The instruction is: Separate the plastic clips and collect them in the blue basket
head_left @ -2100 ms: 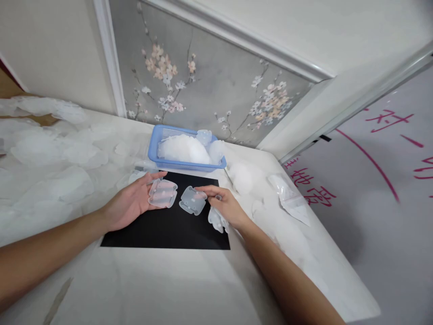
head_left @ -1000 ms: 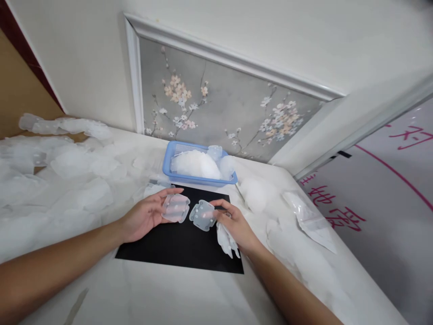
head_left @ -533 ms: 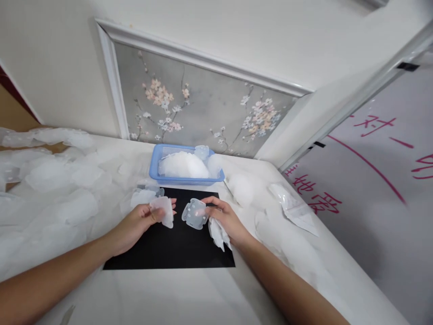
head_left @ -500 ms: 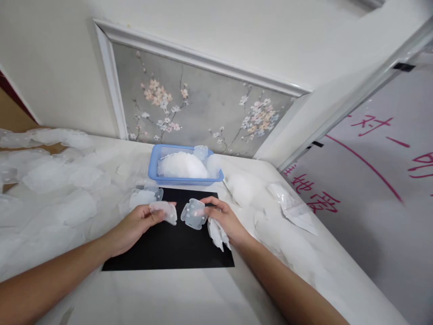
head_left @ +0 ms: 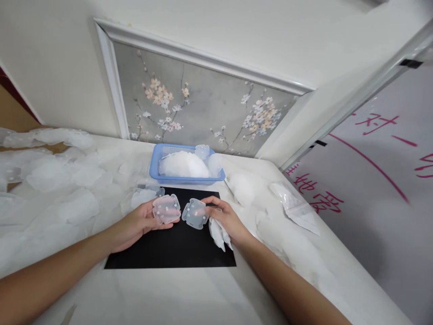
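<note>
In my left hand (head_left: 140, 225) lies a translucent, roughly square plastic piece (head_left: 166, 209) with notched edges and small round dots; its face is turned up, and fingers show through it. My right hand (head_left: 225, 219) pinches a similar translucent plastic piece (head_left: 195, 214) between thumb and fingers. A crumpled white wad (head_left: 219, 234), perhaps cloth or tissue, is tucked under that hand's lower fingers. Both pieces are held side by side, slightly apart, above a black mat (head_left: 169, 250). More translucent pieces (head_left: 144, 196) rest at the mat's back left corner, partly behind my left hand.
A blue basket (head_left: 154, 167) holding white translucent pieces stands behind the mat, against the wall. Heaps of similar pieces (head_left: 61, 176) cover the table's left side. Others (head_left: 287, 243) lie on the right, near a clear plastic bag (head_left: 296, 207). A whiteboard (head_left: 379, 216) with red writing borders the right.
My left hand has turned its plastic piece from a tilted, nearly edge-on angle to face the camera. The right hand holds its piece much as before.
</note>
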`<state>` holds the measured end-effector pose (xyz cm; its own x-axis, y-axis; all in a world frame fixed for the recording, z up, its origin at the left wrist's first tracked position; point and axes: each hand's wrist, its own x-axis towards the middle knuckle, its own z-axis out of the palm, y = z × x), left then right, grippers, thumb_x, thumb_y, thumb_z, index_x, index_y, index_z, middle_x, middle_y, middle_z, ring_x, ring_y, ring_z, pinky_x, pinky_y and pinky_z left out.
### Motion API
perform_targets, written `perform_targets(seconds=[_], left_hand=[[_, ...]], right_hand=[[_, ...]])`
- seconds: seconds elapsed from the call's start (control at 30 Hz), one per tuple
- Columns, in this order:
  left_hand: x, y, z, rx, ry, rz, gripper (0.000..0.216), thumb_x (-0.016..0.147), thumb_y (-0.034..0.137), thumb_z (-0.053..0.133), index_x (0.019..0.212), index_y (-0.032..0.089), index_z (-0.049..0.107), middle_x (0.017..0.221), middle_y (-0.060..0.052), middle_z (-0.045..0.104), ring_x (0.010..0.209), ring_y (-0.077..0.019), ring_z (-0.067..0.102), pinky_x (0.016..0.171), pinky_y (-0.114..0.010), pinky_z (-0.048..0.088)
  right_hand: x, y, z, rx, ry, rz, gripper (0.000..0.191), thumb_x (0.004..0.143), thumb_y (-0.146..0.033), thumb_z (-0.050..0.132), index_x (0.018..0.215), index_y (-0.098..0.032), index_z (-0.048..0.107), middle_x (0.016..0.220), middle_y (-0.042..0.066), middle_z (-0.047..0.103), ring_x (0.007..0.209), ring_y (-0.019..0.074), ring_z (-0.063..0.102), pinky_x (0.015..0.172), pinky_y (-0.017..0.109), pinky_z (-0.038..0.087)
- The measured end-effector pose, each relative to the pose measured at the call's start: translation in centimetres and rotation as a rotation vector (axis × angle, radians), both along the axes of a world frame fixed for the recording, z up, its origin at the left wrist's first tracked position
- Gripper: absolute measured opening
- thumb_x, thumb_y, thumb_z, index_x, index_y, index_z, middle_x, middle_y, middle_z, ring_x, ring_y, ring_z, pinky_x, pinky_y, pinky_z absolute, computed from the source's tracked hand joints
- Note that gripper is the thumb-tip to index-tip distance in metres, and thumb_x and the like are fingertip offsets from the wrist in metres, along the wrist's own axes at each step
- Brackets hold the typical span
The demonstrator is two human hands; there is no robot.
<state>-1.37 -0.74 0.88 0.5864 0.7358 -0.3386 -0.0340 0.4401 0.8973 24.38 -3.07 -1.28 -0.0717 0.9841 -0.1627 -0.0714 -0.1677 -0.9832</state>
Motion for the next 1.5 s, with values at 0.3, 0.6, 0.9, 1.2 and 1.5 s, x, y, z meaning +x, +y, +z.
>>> perform_targets(seconds=[0.3,0.6,0.9,1.2,1.5], left_hand=[[0.2,-0.1,-0.2,0.020,-0.044,-0.006,0.055,0.076,0.019,0.077,0.128,0.027,0.059,0.124,-0.006,0.072,0.124,-0.0279,0.061,0.111,-0.045,0.043],[0.0,-0.1,-0.3,0.017,-0.005,-0.014,0.059,0.076,0.023,0.076,0.131,0.027,0.054,0.128,-0.005,0.069,0.126,-0.0255,0.059,0.109,-0.038,0.045],[1.5,-0.4,-0.6,0.298,0.156,0.011,0.043,0.082,0.045,0.070,0.120,0.027,0.062,0.107,-0.004,0.072,0.099,-0.0260,0.070,0.088,-0.040,0.055],[2.0,-0.9,-1.5,0.390,0.337,0.050,0.037,0.075,0.051,0.070,0.082,0.015,0.071,0.075,-0.004,0.072,0.066,-0.0186,0.064,0.062,-0.030,0.054],[1.3,-1.4,-2.4,0.406,0.163,0.031,0.058,0.082,0.071,0.052,0.080,0.016,0.070,0.078,-0.006,0.072,0.068,-0.0186,0.066,0.065,-0.031,0.056]], right_hand=[[0.2,0.0,-0.3,-0.004,-0.032,0.018,0.030,0.069,-0.043,0.075,0.090,-0.022,0.068,0.072,-0.001,0.066,0.067,0.0164,0.058,0.064,0.028,0.042],[0.2,0.1,-0.4,0.003,-0.022,0.031,0.033,0.068,-0.046,0.077,0.088,-0.021,0.066,0.072,0.000,0.065,0.068,0.0163,0.057,0.063,0.027,0.042],[-1.0,-0.4,0.4,-0.075,0.125,0.010,0.040,0.063,-0.049,0.081,0.077,-0.022,0.055,0.056,-0.007,0.053,0.046,0.0086,0.041,0.045,0.021,0.027],[-5.6,-1.2,1.7,-0.030,0.173,-0.036,0.040,0.068,-0.050,0.079,0.081,-0.022,0.054,0.056,-0.008,0.051,0.046,0.0079,0.040,0.045,0.020,0.030],[-6.4,-0.5,1.3,0.118,-0.001,-0.034,0.041,0.065,-0.050,0.081,0.068,-0.021,0.051,0.061,-0.004,0.053,0.055,0.0118,0.047,0.053,0.024,0.040]])
